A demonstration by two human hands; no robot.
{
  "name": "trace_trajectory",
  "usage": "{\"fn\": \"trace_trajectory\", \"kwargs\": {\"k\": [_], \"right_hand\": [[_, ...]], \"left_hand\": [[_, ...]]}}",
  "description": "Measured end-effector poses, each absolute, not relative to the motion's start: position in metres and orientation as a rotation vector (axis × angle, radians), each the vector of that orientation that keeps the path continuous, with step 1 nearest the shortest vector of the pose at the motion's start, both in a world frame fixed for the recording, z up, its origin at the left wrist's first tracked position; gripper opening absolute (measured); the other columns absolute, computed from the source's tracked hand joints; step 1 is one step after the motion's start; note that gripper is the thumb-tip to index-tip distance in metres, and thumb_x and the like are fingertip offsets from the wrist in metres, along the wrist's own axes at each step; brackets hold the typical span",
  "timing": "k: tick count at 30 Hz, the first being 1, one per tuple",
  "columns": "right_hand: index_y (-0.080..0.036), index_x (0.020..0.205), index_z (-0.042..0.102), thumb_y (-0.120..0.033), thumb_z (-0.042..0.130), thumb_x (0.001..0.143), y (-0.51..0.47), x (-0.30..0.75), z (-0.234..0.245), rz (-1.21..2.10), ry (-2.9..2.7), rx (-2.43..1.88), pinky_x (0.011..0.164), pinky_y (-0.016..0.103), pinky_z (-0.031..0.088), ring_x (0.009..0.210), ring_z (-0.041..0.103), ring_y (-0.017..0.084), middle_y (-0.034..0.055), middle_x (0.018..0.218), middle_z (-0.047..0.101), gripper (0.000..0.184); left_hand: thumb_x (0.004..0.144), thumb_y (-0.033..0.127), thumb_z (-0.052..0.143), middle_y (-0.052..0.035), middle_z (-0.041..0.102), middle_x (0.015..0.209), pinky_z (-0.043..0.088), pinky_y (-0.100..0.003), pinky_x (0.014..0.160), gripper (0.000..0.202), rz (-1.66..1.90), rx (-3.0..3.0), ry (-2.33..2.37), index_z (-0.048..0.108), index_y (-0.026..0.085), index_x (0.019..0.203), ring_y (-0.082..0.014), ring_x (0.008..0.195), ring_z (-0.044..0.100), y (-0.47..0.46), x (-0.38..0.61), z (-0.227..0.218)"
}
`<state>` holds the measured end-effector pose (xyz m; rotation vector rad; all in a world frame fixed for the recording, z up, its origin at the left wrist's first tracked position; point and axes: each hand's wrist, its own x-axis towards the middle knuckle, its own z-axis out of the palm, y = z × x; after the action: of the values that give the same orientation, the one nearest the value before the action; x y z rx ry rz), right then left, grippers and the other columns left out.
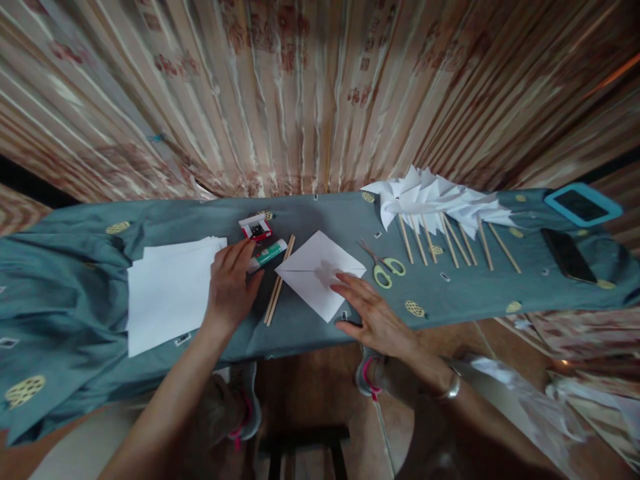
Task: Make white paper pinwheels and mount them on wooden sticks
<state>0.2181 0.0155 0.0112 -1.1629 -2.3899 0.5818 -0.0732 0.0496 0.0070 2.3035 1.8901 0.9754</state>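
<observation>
A white paper square (313,267), cut along its diagonals, lies turned like a diamond on the teal cloth (75,267). My right hand (373,313) rests flat on the square's lower right corner, fingers stretched out. My left hand (231,283) lies palm down with fingers extended toward a green and white glue stick (270,253), fingertips touching or just short of it. Two thin wooden sticks (279,280) lie between my hands. A small red and white box (256,227) sits just beyond the glue stick.
A stack of white paper sheets (167,293) lies at left. Green-handled scissors (386,267) lie right of the square. Several finished paper pinwheels on sticks (440,207) lie at back right. A dark phone (567,255) and a blue-cased tablet (583,203) sit far right. A patterned curtain (310,87) hangs behind.
</observation>
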Motion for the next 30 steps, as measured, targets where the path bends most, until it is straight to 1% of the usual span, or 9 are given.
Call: {"fn": "trace_trajectory", "kwargs": {"k": [3,4,6,9,14,18,24,27,30], "right_hand": [[-0.021,0.141,0.044,-0.029,0.063,0.084,0.015,0.221,0.009,0.559,-2.409,-1.179,0.112,0.054,0.037,0.138,0.039,0.03,0.0151,0.15,0.041,0.06],[-0.021,0.141,0.044,-0.03,0.063,0.085,0.016,0.222,0.008,0.552,-2.407,-1.185,0.111,0.054,0.037,0.138,0.04,0.03,0.0153,0.15,0.042,0.06],[-0.02,0.141,0.044,-0.032,0.062,0.086,0.018,0.223,0.006,0.526,-2.406,-1.195,0.111,0.054,0.038,0.137,0.041,0.031,0.0164,0.149,0.042,0.059],[-0.017,0.139,0.046,-0.036,0.061,0.088,0.02,0.223,0.002,0.467,-2.417,-1.201,0.11,0.053,0.039,0.135,0.043,0.031,0.0179,0.147,0.045,0.057],[-0.018,0.136,0.052,-0.038,0.059,0.089,0.024,0.222,-0.005,0.386,-2.454,-1.195,0.106,0.054,0.044,0.129,0.05,0.031,0.018,0.14,0.053,0.051],[-0.017,0.131,0.058,-0.038,0.06,0.089,0.026,0.222,-0.007,0.331,-2.47,-1.177,0.104,0.053,0.047,0.126,0.053,0.032,0.0177,0.136,0.057,0.047],[-0.014,0.118,0.066,-0.031,0.052,0.094,0.025,0.216,-0.003,0.206,-2.452,-1.15,0.102,0.047,0.051,0.117,0.06,0.029,0.0157,0.125,0.065,0.032],[-0.014,0.114,0.067,-0.024,0.047,0.096,0.022,0.212,-0.001,0.28,-2.423,-1.114,0.1,0.045,0.052,0.114,0.061,0.027,0.0147,0.121,0.067,0.028],[-0.014,0.106,0.069,-0.021,0.045,0.097,0.018,0.209,0.002,0.404,-2.377,-1.089,0.097,0.044,0.054,0.11,0.062,0.025,0.0142,0.116,0.068,0.027]], "left_hand": [[0.089,0.022,0.053,-0.0111,0.061,0.128,0.043,-0.048,0.105,0.035,0.864,2.441,1.543,0.057,0.018,0.124,-0.028,0.121,0.052,0.03,-0.044,0.01],[0.088,0.022,0.055,-0.0109,0.061,0.129,0.044,-0.048,0.105,0.035,0.771,2.469,1.419,0.058,0.018,0.123,-0.0278,0.122,0.052,0.024,-0.034,0.009],[0.084,0.023,0.062,-0.0126,0.06,0.131,0.043,-0.049,0.106,0.04,0.632,2.492,1.259,0.058,0.016,0.123,-0.03,0.123,0.051,0.015,-0.018,0.006],[0.08,0.024,0.067,-0.0168,0.057,0.134,0.042,-0.051,0.107,0.05,0.526,2.431,1.23,0.055,0.013,0.128,-0.032,0.127,0.049,0.013,-0.005,0.004],[0.08,0.026,0.068,-0.0152,0.059,0.131,0.042,-0.052,0.107,0.051,0.498,2.383,1.226,0.056,0.017,0.128,-0.0312,0.125,0.051,0.022,-0.004,0.007],[0.075,0.026,0.073,-0.0158,0.06,0.13,0.042,-0.053,0.107,0.055,0.522,2.364,1.212,0.057,0.016,0.126,-0.0323,0.124,0.052,0.023,-0.004,0.008],[0.073,0.023,0.074,-0.016,0.063,0.127,0.044,-0.052,0.105,0.052,0.527,2.355,1.235,0.059,0.014,0.122,-0.0326,0.121,0.054,0.024,-0.002,0.009],[0.075,0.024,0.073,-0.0165,0.064,0.125,0.046,-0.051,0.103,0.048,0.55,2.369,1.224,0.06,0.013,0.12,-0.0325,0.119,0.056,0.025,-0.001,0.01],[0.077,0.025,0.071,-0.0168,0.065,0.123,0.047,-0.05,0.101,0.044,0.568,2.38,1.202,0.061,0.012,0.118,-0.0323,0.118,0.057,0.025,-0.001,0.011]]}}
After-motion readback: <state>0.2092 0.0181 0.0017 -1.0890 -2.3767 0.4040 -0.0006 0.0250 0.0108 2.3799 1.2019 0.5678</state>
